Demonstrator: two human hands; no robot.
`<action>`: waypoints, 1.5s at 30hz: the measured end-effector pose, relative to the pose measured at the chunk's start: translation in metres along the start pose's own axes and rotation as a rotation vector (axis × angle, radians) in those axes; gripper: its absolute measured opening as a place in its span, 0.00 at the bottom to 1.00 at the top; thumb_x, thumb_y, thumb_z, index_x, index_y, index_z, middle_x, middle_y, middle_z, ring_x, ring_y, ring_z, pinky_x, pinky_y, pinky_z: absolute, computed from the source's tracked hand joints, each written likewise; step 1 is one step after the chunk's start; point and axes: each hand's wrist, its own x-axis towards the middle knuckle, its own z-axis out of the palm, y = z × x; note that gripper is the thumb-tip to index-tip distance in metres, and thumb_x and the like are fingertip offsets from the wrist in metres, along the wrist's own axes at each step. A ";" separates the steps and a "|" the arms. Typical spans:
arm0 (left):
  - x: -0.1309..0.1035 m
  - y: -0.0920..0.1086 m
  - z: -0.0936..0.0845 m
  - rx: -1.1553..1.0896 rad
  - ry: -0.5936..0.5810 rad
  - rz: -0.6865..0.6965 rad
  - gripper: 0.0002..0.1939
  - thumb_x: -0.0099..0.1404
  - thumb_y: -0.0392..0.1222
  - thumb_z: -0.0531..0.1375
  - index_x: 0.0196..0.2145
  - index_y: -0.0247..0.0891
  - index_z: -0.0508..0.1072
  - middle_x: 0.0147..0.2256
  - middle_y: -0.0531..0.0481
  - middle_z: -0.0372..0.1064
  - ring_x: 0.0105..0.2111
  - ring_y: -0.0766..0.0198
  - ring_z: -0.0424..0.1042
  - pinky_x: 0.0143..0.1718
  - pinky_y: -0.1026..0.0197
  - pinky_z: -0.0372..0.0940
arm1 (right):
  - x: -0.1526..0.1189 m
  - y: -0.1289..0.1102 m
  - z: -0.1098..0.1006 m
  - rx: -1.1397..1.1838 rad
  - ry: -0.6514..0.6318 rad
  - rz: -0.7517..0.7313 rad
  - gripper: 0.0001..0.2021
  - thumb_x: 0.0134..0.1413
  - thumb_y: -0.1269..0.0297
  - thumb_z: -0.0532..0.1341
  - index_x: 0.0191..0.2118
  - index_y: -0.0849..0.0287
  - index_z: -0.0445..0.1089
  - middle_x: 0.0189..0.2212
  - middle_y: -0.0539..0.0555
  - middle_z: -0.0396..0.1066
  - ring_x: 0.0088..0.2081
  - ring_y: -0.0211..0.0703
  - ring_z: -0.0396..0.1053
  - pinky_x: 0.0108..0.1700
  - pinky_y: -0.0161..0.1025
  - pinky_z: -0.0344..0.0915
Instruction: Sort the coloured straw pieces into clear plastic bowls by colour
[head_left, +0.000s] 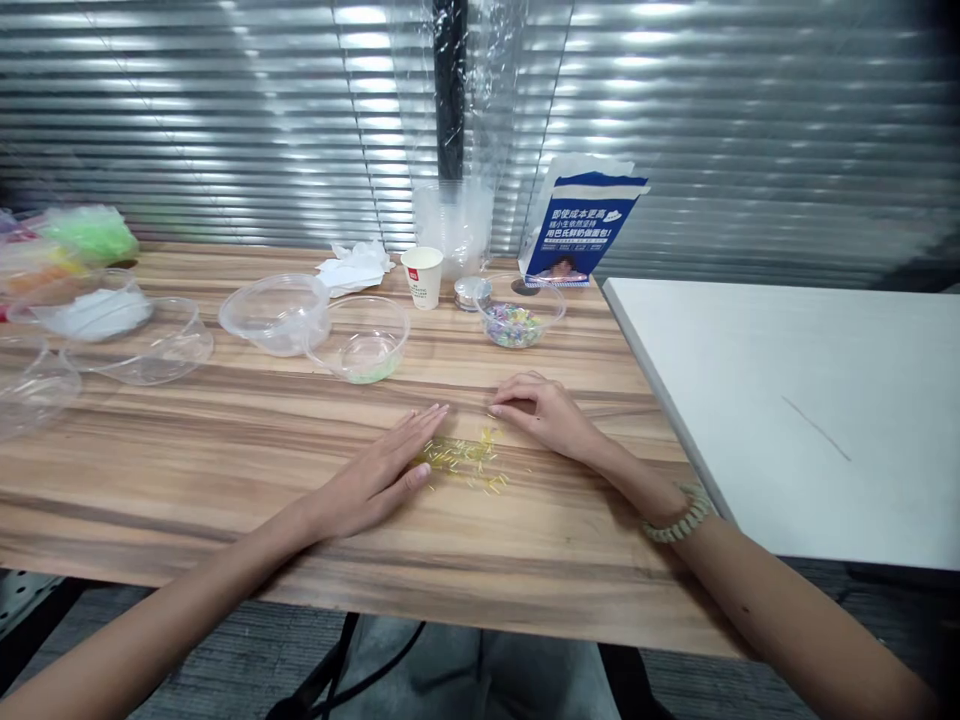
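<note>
A loose pile of thin yellow tube beads (457, 455) lies spread on the wooden table. My left hand (382, 470) rests at the pile's left side, fingers stretched out and thumb apart, with nothing gripped. Just beyond the pile on the right, my right hand (544, 412) has thumb and forefinger pinched together. A tiny yellow bead shows at those fingertips. Behind the hands stand a clear bowl with a little green in its bottom (360, 340) and a clear bowl of multicoloured beads (517, 318).
A paper cup (422, 278), crumpled tissue (354, 268), stacked clear bowls (274, 312) and a blue-and-white box (585, 225) line the back. More plastic bowls (142, 345) and coloured bags (75, 245) are at left. A white board or tabletop (810, 400) borders the right.
</note>
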 end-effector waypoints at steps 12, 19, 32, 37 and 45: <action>0.076 -0.046 0.002 0.156 0.461 -0.099 0.12 0.66 0.39 0.52 0.45 0.33 0.69 0.41 0.42 0.70 0.41 0.57 0.69 0.45 0.54 0.64 | 0.000 0.004 0.010 -0.022 -0.008 -0.102 0.05 0.54 0.73 0.59 0.30 0.59 0.69 0.32 0.54 0.71 0.38 0.43 0.66 0.44 0.42 0.62; 0.108 -0.056 0.004 0.114 0.474 -0.168 0.03 0.61 0.34 0.57 0.29 0.34 0.69 0.31 0.47 0.68 0.33 0.61 0.67 0.36 0.59 0.62 | 0.001 0.012 0.011 -0.047 0.097 -0.026 0.03 0.55 0.72 0.58 0.32 0.59 0.68 0.32 0.53 0.72 0.34 0.41 0.68 0.38 0.38 0.64; 0.047 -0.040 0.000 -0.384 0.353 -0.134 0.05 0.59 0.38 0.60 0.33 0.34 0.72 0.31 0.48 0.73 0.32 0.64 0.72 0.34 0.64 0.65 | -0.003 0.007 0.013 0.036 0.060 -0.113 0.03 0.54 0.70 0.61 0.32 0.58 0.72 0.31 0.52 0.72 0.35 0.40 0.68 0.39 0.38 0.64; 0.046 -0.044 0.003 -0.092 0.353 0.015 0.09 0.64 0.36 0.54 0.39 0.36 0.74 0.37 0.47 0.74 0.37 0.62 0.72 0.40 0.59 0.66 | -0.003 0.005 0.013 0.015 0.072 -0.078 0.04 0.55 0.67 0.60 0.34 0.57 0.73 0.32 0.53 0.73 0.36 0.42 0.69 0.40 0.40 0.65; 0.035 -0.049 -0.042 0.468 0.820 -0.009 0.10 0.61 0.41 0.61 0.41 0.38 0.71 0.42 0.44 0.71 0.44 0.57 0.67 0.44 0.54 0.61 | -0.002 0.006 0.014 -0.016 0.078 -0.123 0.06 0.57 0.65 0.58 0.33 0.57 0.72 0.31 0.53 0.73 0.36 0.42 0.69 0.40 0.41 0.65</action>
